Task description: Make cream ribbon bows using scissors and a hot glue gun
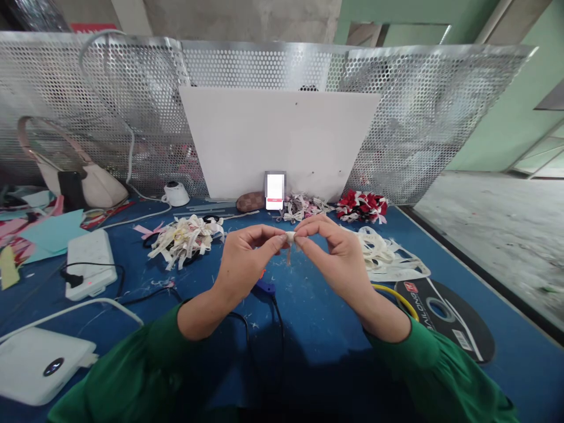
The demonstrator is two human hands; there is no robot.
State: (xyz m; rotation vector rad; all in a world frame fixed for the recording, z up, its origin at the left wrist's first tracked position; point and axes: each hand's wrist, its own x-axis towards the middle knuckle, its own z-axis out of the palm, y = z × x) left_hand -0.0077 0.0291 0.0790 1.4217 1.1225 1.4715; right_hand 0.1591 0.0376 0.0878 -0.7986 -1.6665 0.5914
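Between my two hands, above the middle of the blue table, is a small cream ribbon piece (290, 237) with a short end hanging down. My left hand (248, 258) pinches its left side between thumb and fingers. From the other side, the thumb and fingertips of my right hand (333, 252) grip it too. Below my left hand lies a blue-handled tool (265, 287) with a black cord; its front end is partly hidden. A heap of cream lace ribbon (381, 255) rests just beyond my right hand, partly covered by it.
On the left are a pile of cream ribbon bows (187, 239), a white power strip (91, 264) and a white power bank (46, 365). At the back stand a lit phone (275, 191) and red bows (361, 205). A black reel (449, 317) lies right.
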